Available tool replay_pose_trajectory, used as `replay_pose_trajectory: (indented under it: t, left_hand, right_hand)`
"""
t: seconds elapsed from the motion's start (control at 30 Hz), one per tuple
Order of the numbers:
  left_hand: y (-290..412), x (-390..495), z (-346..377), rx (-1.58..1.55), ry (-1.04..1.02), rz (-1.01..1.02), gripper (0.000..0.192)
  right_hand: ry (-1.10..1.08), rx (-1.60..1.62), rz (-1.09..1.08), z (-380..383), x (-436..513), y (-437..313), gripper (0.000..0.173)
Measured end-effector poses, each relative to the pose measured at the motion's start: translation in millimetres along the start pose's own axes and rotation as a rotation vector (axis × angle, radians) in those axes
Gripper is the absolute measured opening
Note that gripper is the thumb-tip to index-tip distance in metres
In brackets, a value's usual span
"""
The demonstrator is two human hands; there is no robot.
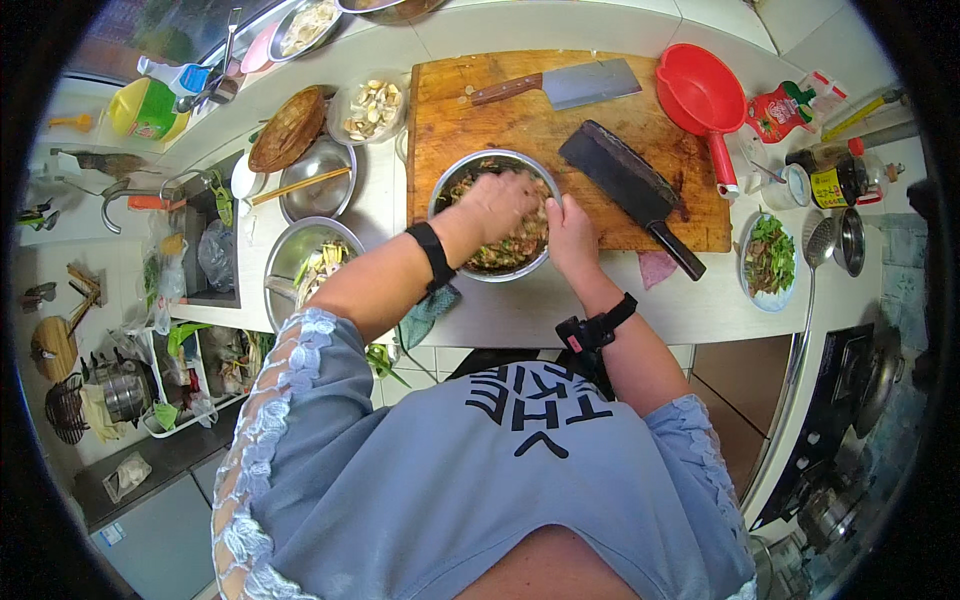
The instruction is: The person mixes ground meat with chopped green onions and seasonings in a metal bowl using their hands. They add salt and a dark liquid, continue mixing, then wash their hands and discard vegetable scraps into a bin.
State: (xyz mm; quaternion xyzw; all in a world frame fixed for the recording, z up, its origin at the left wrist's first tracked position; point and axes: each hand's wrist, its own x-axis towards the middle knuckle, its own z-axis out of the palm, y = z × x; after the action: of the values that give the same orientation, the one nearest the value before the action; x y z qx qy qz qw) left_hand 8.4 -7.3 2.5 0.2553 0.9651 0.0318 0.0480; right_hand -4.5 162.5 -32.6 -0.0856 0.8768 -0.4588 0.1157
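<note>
A steel mixing bowl (502, 277) of chopped filling (502, 256) stands partly over the near edge of a wooden cutting board (480, 112). Inside it is my left hand (504, 204), back upward and blurred, with fingertips at the filling; whether they hold any is unclear. At the right of the bowl, my right hand (573, 234) grips the rim, thumb on top. Behind and to the right lie a cleaver with a wooden handle (592, 82) and a dark cleaver (622, 169) with a black handle, whose end overhangs the board.
Left of the board are a bowl of garlic cloves (373, 110), a wicker basket (289, 131), a steel bowl with chopsticks (319, 187) and a bowl of cut vegetables (277, 255). Right are a red ladle (701, 86), a plate of greens (769, 262), sauce bottles (832, 184) and a skimmer (819, 241).
</note>
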Motion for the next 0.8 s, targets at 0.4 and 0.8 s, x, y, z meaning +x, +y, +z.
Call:
replay_pose_trajectory:
  t: [0.4,0.8]
  left_hand:
    - [8.6,8.1,-29.9,0.017,-0.112,-0.004,0.027]
    - [-2.5,2.8,-13.0,0.054,-0.149,0.004,0.033]
  right_hand:
    - [0.026,-0.049,0.009,0.2,0.5,-1.3,0.036]
    - [0.008,-0.051,0.044,-0.9,-1.1,-5.3,0.033]
